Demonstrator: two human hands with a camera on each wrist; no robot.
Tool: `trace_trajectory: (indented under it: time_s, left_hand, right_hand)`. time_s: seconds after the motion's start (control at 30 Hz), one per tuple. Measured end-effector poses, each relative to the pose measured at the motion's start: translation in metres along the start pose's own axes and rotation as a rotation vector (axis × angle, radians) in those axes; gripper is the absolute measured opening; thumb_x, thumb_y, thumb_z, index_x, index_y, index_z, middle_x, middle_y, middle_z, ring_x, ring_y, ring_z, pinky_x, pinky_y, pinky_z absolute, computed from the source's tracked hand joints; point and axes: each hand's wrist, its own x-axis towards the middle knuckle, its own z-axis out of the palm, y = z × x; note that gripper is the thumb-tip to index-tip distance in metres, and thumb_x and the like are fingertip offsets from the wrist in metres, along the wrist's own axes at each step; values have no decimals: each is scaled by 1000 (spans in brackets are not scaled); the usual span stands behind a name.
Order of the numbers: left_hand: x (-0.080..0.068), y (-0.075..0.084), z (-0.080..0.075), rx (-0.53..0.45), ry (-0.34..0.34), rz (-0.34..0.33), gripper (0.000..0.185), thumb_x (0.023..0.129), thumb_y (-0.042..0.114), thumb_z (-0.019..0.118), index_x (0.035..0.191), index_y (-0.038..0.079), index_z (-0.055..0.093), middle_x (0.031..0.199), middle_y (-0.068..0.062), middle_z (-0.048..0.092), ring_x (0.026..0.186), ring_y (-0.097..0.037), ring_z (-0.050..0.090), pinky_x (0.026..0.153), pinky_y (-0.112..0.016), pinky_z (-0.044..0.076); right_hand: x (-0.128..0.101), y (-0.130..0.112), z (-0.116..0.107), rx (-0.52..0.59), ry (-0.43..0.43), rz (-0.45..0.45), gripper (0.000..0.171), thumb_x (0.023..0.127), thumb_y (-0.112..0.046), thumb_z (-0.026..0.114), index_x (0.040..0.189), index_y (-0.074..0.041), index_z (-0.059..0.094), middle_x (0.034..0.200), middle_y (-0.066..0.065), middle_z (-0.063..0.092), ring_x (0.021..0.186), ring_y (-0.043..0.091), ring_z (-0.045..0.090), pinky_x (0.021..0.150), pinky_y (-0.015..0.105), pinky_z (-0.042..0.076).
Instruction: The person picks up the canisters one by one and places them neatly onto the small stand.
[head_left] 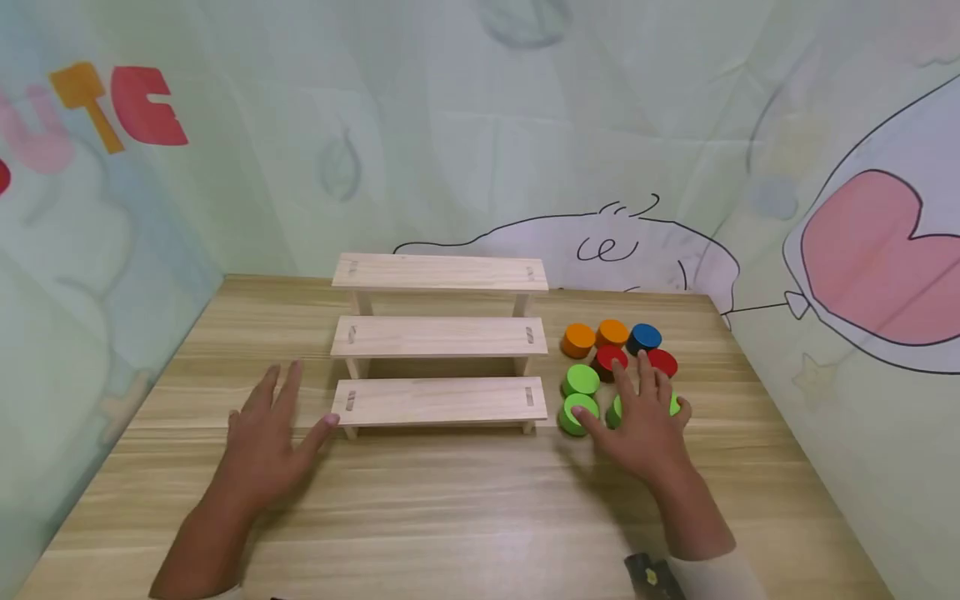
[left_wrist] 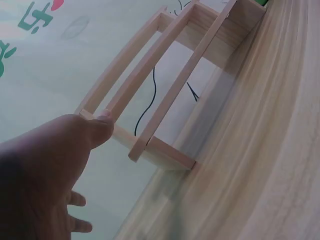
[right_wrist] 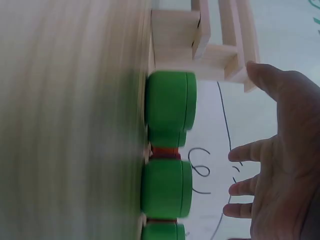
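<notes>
A pale wooden three-step shelf (head_left: 438,342) (left_wrist: 165,90) stands at the middle of the table. Right of it sits a cluster of short cylinders: two orange (head_left: 578,339), one blue (head_left: 643,337), two red (head_left: 609,360) and several green (head_left: 581,379) (right_wrist: 170,107). My right hand (head_left: 637,421) (right_wrist: 280,165) is spread over the front green ones with its fingers straight. The right wrist view shows a gap between it and them. My left hand (head_left: 266,437) (left_wrist: 50,170) lies flat and low over the table, left of the lowest step, holding nothing. Its thumb (left_wrist: 100,127) points toward the shelf's left end.
The wooden table (head_left: 465,500) is boxed in by pale cloth walls (head_left: 480,150) printed with cartoon drawings, at the back and on both sides. A white sleeve end with a small dark object (head_left: 648,575) shows at my right wrist.
</notes>
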Motion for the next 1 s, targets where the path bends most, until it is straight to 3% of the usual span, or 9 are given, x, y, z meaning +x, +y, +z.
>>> trace_trajectory:
  time_s: [0.13,0.3,0.47,0.6,0.7,0.83,1.0]
  left_hand:
    - [7,5,-6,-162,-18,88,94,110,40,64,178,11,5,175,-39,19,157,-67,25,114,-87,28]
    - [18,10,-11,-247,-53,142,90,111,33,64,178,14,6,177,-33,20,160,-62,24,117,-84,28]
    - [30,12,-10,-324,-92,180,84,113,16,58,178,14,4,178,-33,19,150,-64,41,116,-80,37]
    - [39,13,-5,-396,-143,165,85,113,4,52,178,19,1,180,-30,14,147,-64,46,116,-75,42]
    - [43,14,-1,-429,-167,125,85,113,3,49,178,25,-1,183,-25,11,148,-62,47,116,-71,46]
    - [43,15,3,-445,-175,80,84,113,5,47,178,30,-1,178,-30,23,142,-64,53,112,-71,49]
    - [44,14,6,-444,-162,62,82,115,8,45,178,33,1,169,-35,38,136,-63,59,109,-73,51]
  right_hand:
    - [0,7,-6,16,16,17,112,93,-82,62,173,-10,31,181,28,9,158,60,17,110,87,22]
    - [0,17,-13,16,39,20,108,96,-76,64,173,-8,30,178,32,14,150,57,26,106,77,31]
    - [-2,25,-20,8,78,38,106,96,-74,65,172,-9,32,172,34,24,147,57,31,110,78,37]
    - [-2,34,-25,11,91,83,106,97,-77,61,173,-11,29,169,34,27,137,61,43,105,78,47]
    - [-2,42,-28,19,77,116,105,99,-78,57,174,-12,27,169,34,24,126,61,53,100,75,53]
    - [-2,52,-30,29,55,150,103,100,-78,53,174,-12,25,170,34,22,122,60,58,97,74,55]
    - [1,61,-33,30,-7,189,106,100,-79,54,175,-10,23,168,37,24,132,63,51,103,76,52]
